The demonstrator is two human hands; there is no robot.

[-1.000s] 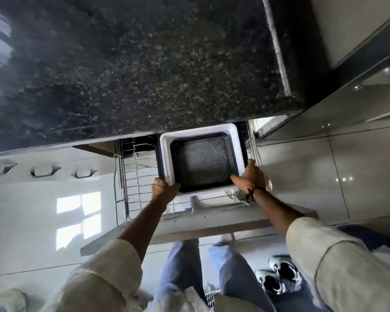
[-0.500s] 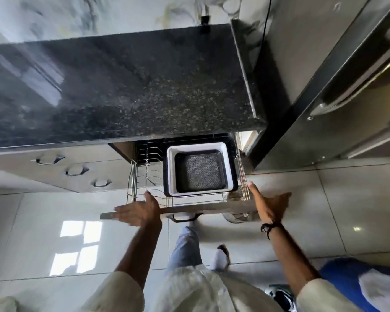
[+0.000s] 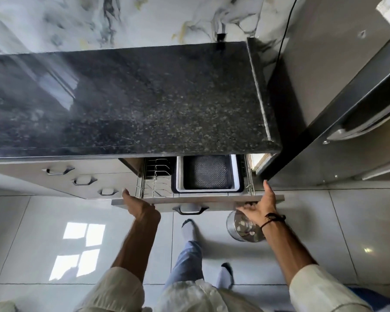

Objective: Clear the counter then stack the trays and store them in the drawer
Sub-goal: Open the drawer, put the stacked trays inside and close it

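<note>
Drawer (image 3: 197, 199) partly open under the black granite counter (image 3: 144, 104), centre of frame. Stacked trays (image 3: 208, 174) sit in the drawer's right section: dark perforated tray nested in a white one, over a dark outer one. Wire rack (image 3: 157, 176) to their left. Left hand (image 3: 142, 208) on the drawer front's left end, fingers pressed together over the top edge. Right hand (image 3: 260, 207) flat on the front's right end, fingers spread, thumb up. Steel container (image 3: 243, 226) on the floor just below the right hand. Fridge (image 3: 347, 97) at right of frame.
</note>
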